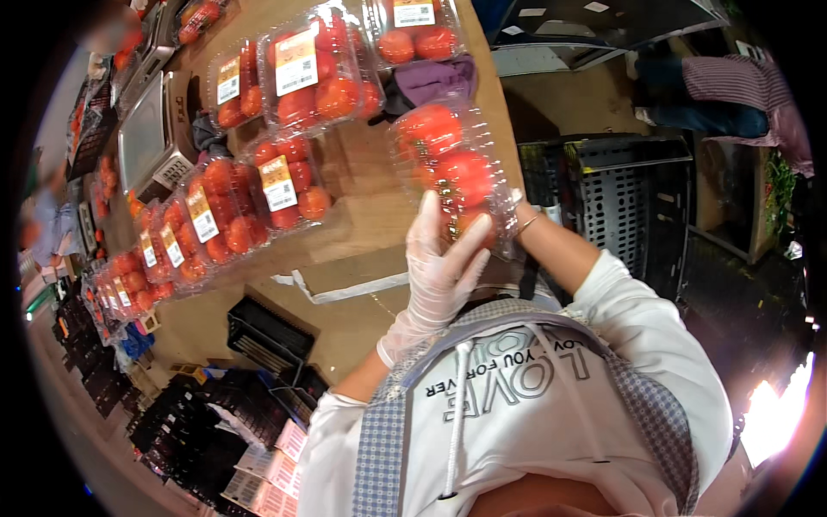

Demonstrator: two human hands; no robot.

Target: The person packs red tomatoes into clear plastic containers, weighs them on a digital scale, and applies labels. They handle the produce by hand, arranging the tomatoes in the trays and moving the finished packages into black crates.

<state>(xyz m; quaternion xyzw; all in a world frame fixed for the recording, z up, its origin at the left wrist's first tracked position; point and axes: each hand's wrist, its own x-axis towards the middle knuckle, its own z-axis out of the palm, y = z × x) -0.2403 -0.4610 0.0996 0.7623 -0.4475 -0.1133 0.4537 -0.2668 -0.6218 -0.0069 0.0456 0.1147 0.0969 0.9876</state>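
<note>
A clear plastic box of red tomatoes [461,168] is tilted between my hands at the table's right edge. My left hand [439,271], in a thin translucent glove, grips its near left side with fingers spread along the plastic. My right hand [519,214] is at the box's right side, its fingers mostly hidden behind the plastic. Just beyond the box lies a bunched purple cloth [438,79]. Labelled tomato boxes stand close by on the table, including a large one [314,73] and a smaller one [289,183].
A row of packed tomato boxes [202,220] runs along the table [370,202] to the left, near a metal scale [146,133]. Black crates stand on the floor at right [616,207] and lower left [267,332]. Another person in a striped top [732,82] is at the far right.
</note>
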